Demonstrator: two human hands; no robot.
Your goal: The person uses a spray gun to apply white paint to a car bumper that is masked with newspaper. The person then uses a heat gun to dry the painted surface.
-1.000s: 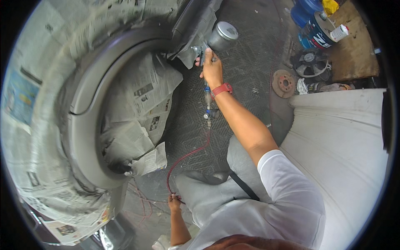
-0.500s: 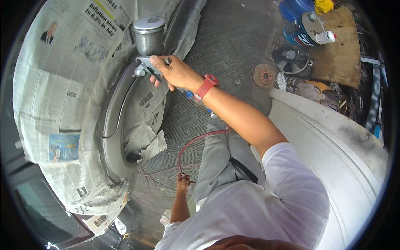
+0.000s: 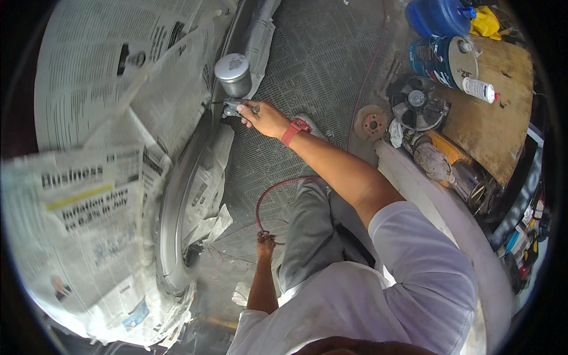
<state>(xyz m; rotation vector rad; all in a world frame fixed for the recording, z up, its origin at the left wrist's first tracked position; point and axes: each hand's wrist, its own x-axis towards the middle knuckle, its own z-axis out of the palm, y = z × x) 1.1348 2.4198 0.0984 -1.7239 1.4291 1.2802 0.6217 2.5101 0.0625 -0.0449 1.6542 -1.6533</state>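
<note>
My right hand (image 3: 264, 118), a red watch on its wrist, is wrapped round the handle of a spray gun (image 3: 229, 109). A silvery, lidded paint cup (image 3: 234, 77) rises from the top of the gun. The gun's front is close to a grey painted car-body strip (image 3: 168, 228); whether spray comes out I cannot tell. Lower down, my left hand (image 3: 265, 244) is closed on a red air hose (image 3: 277, 186), which arches up and right toward my leg. Masking newspaper (image 3: 89, 225) covers the body beside the grey strip, and more sheets (image 3: 208, 177) lie along its other side.
At right lie a brake disc (image 3: 371, 123), a black fan (image 3: 419, 105) and a pale body panel (image 3: 426, 189). A blue drum (image 3: 433, 59) and white bottle (image 3: 477, 89) rest on a wooden board (image 3: 491, 130), near a blue water jug (image 3: 436, 18). Textured matting (image 3: 307, 65) covers the floor.
The view has shifted, and the newspaper sits lower in it. My right hand has carried the spray gun farther along the grey strip. My left hand keeps its hold on the hose.
</note>
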